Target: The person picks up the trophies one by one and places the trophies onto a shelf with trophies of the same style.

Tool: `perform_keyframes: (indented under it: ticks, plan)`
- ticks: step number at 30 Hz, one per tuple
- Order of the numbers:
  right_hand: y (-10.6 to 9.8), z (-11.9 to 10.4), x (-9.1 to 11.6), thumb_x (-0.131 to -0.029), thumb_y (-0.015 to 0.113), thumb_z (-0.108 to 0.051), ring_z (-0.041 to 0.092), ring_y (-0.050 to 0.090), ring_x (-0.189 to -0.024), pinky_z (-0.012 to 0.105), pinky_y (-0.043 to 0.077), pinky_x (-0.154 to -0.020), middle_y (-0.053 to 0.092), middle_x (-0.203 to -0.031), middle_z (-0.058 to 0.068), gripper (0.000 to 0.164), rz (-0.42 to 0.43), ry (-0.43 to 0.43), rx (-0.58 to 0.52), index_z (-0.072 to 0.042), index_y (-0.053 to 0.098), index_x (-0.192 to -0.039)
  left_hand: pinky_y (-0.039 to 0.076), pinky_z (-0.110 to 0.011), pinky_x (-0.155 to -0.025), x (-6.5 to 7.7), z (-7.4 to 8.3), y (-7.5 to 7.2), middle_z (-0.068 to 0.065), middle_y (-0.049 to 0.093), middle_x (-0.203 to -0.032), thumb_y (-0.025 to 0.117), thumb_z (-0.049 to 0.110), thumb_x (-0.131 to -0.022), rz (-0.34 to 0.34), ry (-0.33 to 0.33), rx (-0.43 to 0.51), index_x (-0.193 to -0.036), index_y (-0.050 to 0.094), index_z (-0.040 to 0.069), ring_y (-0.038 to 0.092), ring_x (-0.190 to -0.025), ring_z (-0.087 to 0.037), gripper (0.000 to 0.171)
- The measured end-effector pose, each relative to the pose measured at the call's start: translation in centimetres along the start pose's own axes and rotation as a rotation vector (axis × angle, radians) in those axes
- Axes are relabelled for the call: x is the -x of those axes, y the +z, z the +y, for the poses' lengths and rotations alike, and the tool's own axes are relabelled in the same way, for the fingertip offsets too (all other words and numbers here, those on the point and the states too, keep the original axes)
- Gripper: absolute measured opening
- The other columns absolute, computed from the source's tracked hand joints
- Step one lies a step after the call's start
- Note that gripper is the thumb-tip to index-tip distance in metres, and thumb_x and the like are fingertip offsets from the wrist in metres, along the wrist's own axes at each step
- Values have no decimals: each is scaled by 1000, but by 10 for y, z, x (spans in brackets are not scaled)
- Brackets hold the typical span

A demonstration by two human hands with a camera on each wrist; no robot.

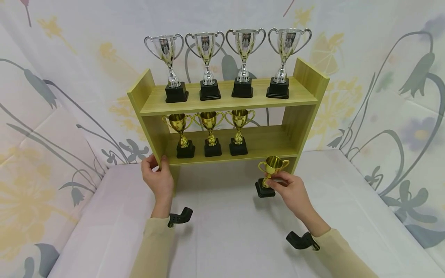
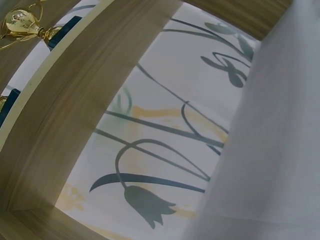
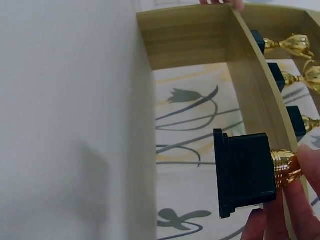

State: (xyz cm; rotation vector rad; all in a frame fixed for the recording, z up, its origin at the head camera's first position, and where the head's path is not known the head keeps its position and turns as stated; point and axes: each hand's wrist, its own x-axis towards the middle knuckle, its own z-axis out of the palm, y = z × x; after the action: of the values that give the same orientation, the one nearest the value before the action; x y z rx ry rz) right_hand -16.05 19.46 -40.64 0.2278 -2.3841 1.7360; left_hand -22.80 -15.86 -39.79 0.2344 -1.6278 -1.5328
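Observation:
My right hand [image 1: 293, 194] pinches the stem of a small gold trophy cup [image 1: 273, 164], held tilted in front of the lower right of a wooden shelf [image 1: 267, 145]. In the right wrist view its black base [image 3: 247, 170] faces the camera, and my fingers [image 3: 295, 210] wrap the gold stem. My left hand [image 1: 159, 180] grips the shelf's left side panel, thumb on the inner face by the lower board. Three gold trophies [image 1: 210, 121] stand upright on the lower board, left to centre. The left wrist view shows part of one gold trophy [image 2: 22, 25], but not my hand.
Several taller silver trophies [image 1: 205, 46] stand in a row on the upper board. The shelf rests on a white cloth-covered surface [image 1: 222, 224], with a flower-patterned cloth [image 1: 104, 77] behind it. Side panels [image 1: 309, 112] bound both ends of the boards.

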Motion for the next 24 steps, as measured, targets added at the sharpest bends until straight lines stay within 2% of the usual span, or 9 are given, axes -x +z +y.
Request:
perform_keyframes:
  ticks: [24]
  plan:
    - [-5,-13,1,-91,71,-8,8,67,-95,21,53,-79,72,-108,14,22,10,-40,37,1,72,-112,46,-22,-71,1,1,0,9,50,-92,68,9,-92,4,6,13,-107,58,-8,51,-87,-11,25]
